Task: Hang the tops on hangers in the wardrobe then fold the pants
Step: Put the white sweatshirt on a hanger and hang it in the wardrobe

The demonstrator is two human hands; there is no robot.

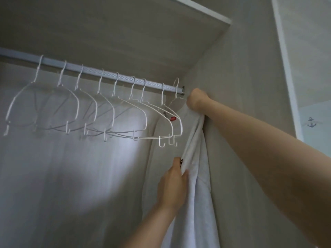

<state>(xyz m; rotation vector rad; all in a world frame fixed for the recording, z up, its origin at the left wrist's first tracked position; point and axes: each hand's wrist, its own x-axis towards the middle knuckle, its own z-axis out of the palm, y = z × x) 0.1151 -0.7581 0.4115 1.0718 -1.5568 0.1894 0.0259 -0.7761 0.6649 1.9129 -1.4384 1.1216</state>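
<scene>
Pinching a fold of the white top (194, 176) between thumb and fingers, my left hand (172, 187) has a narrow grip on the cloth well below the rail (107, 73), just under the row of bare hangers (100, 111). I hold it there, I judge, to pull the fabric straight and keep it from bunching against the wardrobe's side wall (232, 122) while the top settles on its hanger.

My right hand (196, 100) is up at the far end of the rail, just below it, fingers curled into a fist at the top's shoulder, right beside the last hanger (176, 88). It looks closed on the hanger's wire or the collar; which of the two I cannot tell, because the back of the fist hides the fingertips. That hand steadies the garment at its hanging point, so the hook stays over the rail.

The top hangs at the rail's end against the side wall, draped down past my left hand. A small red tag (173, 119) shows near its neck.

My right arm is stretched long and straight, reaching up and across from the lower corner. My left forearm rises steeply from below, wrist bent slightly toward the cloth.

Hanging looks nearly done for this top; the pants are not in view.
</scene>
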